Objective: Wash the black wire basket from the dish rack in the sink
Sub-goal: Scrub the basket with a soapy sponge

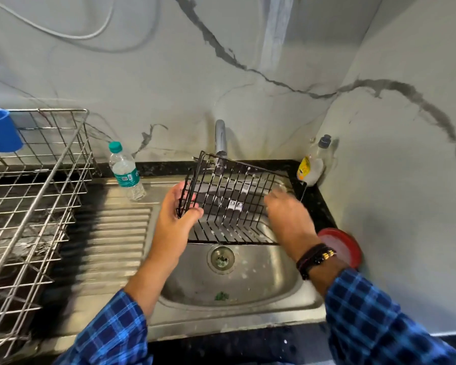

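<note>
1. Location: the black wire basket [229, 204] is held tilted over the stainless steel sink [261, 280], directly below the chrome tap [221, 138]. It is well apart from the silver wire dish rack [37, 180] that stands on the drainer at the left.
2. Left hand [177, 214]: the fingers and thumb curl round the wires at the left end of the basket and carry its weight.
3. Right hand [287, 217]: it lies against the right part of the basket and is blurred. Whether the fingers rest flat on the wires or hook one cannot be told.
4. Done: the basket is out of the rack and in position at the sink. White drops or flecks sit on the wires, so wetting or rubbing appears to be under way.
5. Not confirmed: a water stream at the spout is not clearly visible, and no sponge or brush shows in either hand.
6. Left, as a judgement: rub all faces, rinse them, then drain the basket.
7. Nearby: a clear soap bottle with a yellow label [312, 167] stands in the corner of the black bench [324, 206], within reach of the right hand.
</note>
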